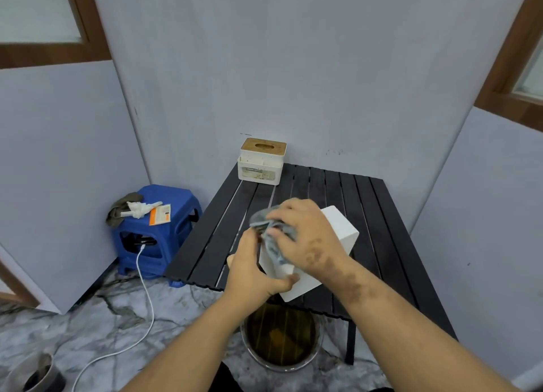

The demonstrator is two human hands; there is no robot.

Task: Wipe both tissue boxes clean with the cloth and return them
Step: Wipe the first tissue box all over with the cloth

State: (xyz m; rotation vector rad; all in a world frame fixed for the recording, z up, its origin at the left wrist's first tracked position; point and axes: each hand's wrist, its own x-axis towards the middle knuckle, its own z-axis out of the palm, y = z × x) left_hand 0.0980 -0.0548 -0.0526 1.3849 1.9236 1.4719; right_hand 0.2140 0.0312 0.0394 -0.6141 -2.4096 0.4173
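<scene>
Under the right hand [305,233], cloth [274,242] presses white tissue box [340,236].

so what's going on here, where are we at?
A person is wiping the white tissue box over the black slatted table. The left hand grips the box, tilted, at its near end, while the right hand presses a bunched grey cloth against its top face. The second tissue box, wood-lidded and visibly stained, sits untouched at the table's far corner by the wall.
</scene>
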